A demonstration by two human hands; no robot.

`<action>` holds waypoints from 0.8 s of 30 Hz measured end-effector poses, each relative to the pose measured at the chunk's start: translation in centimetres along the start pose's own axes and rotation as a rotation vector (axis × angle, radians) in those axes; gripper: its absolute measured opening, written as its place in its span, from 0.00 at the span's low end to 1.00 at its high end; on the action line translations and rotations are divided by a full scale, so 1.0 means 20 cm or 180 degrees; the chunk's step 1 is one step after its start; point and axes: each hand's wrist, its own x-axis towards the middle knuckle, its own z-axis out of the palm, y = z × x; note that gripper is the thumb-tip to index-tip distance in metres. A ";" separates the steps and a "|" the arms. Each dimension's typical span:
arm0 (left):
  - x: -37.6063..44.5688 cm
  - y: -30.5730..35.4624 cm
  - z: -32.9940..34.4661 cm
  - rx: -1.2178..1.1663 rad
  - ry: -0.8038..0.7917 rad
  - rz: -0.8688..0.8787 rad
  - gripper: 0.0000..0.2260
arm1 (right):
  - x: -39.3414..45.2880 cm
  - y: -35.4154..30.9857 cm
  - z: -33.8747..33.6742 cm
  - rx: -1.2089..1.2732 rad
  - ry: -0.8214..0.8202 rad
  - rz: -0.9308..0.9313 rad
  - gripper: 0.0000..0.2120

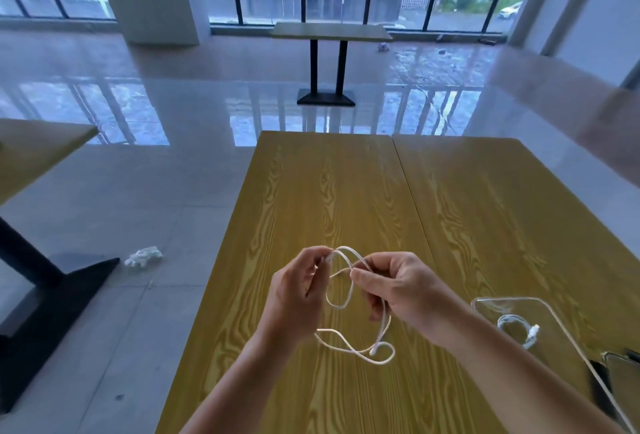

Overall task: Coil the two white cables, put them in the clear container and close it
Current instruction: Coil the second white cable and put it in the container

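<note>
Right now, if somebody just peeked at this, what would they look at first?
Probably the two hands, left hand and right hand, holding up a loopy white cable over the yellow wooden table. Next, the clear container at the right, with another white cable already coiled inside.

tabletop (329, 191) far half bare | clear container (540, 323) blocks near-right
</note>
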 end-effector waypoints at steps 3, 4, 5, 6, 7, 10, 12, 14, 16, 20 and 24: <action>0.03 0.04 -0.05 -0.0117 0.0021 -0.0021 0.04 | 0.01 -0.09 0.02 -0.0010 0.0006 -0.0122 0.10; 0.03 0.05 -0.07 -0.0086 -0.0017 -0.0015 0.04 | 0.01 -0.11 0.03 0.0014 0.0028 -0.0141 0.10; 0.03 0.05 -0.08 -0.0025 -0.0022 0.0041 0.05 | 0.01 -0.13 0.03 0.0042 0.0049 -0.0157 0.10; 0.04 0.05 -0.11 0.0045 0.0012 0.0168 0.06 | 0.01 -0.15 0.04 0.0064 0.0066 -0.0180 0.11; 0.04 0.06 -0.13 0.0090 0.0033 0.0307 0.09 | 0.01 -0.17 0.06 0.0097 0.0083 -0.0187 0.10; 0.06 0.06 -0.23 0.0207 -0.0240 0.0717 0.25 | 0.01 -0.22 0.09 0.0200 0.0136 -0.0212 0.10; 0.06 0.06 -0.27 0.0428 -0.0532 0.0921 0.32 | 0.00 -0.24 0.10 0.0274 0.0160 -0.0202 0.10; 0.07 0.06 -0.30 0.0617 -0.0616 0.1020 0.35 | 0.00 -0.26 0.12 0.0323 0.0120 -0.0160 0.10; 0.09 0.06 -0.31 0.0703 -0.0637 0.1084 0.36 | -0.01 -0.28 0.14 0.0370 0.0052 -0.0134 0.09; 0.09 0.04 -0.29 0.0507 -0.0652 0.1138 0.35 | 0.00 -0.27 0.17 0.0432 0.0034 -0.0091 0.09; 0.07 0.00 -0.27 0.0180 -0.0565 0.1151 0.32 | 0.00 -0.26 0.20 0.0438 -0.0088 -0.0076 0.09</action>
